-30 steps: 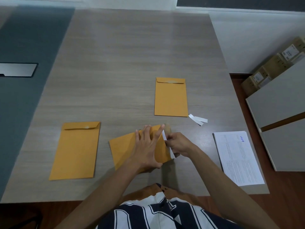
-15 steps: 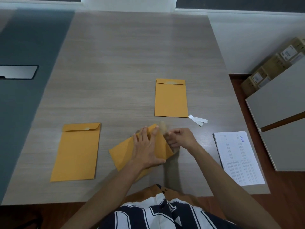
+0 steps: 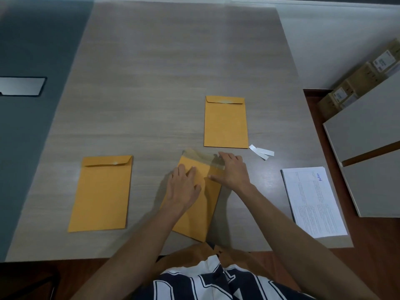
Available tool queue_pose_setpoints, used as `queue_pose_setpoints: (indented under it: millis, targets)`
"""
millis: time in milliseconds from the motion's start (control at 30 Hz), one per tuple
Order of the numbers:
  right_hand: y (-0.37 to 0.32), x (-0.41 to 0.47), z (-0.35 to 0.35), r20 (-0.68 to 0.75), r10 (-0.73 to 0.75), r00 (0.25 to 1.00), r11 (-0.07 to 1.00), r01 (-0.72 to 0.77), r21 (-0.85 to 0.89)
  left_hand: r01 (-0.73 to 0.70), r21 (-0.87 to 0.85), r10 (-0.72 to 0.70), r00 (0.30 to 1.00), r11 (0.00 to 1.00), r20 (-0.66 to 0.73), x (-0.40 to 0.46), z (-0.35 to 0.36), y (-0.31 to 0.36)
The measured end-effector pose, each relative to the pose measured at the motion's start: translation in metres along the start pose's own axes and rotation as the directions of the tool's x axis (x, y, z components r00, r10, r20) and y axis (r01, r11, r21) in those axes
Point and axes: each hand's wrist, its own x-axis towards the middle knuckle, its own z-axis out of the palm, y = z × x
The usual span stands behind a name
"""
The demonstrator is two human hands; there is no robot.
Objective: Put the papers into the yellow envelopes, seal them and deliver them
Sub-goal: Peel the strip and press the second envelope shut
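Lying under both flat hands [image 3: 186, 187]: middle envelope [image 3: 194, 221]

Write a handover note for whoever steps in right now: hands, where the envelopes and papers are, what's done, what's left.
Left hand: flat on the middle envelope, pinning it.
Right hand: fingers on that envelope's open flap, about to fold it.
Left envelope and far envelope: flaps closed, lying on the table.
Peeled strips lie by the far envelope.
Papers remain stacked at right.
Left: press the flap down, then deliver. Whether the remaining papers still need an envelope is unclear.
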Motion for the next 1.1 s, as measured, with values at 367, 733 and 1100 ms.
queue_pose_setpoints:
  millis: [367,733,1100]
  targets:
    - [-0.016,-0.008,0.009,-0.042,-0.248,0.968,0.963,0.242,-0.121,0.016,-0.169,-0.025,0.998,0.986,-0.053,-0.005,-0.003,-0.009]
    - [-0.026,-0.049,0.047,0.058,-0.286,0.956,0.907,0.290,-0.307,-0.233,0.035,0.231,0.972,0.972,0.046,0.006,0.006,-0.033]
    - [-0.011,-0.055,0.055,0.135,-0.245,0.960,0.871,0.279,-0.404,-0.259,0.175,0.247,0.965,0.950,0.089,0.004,0.013,-0.057]
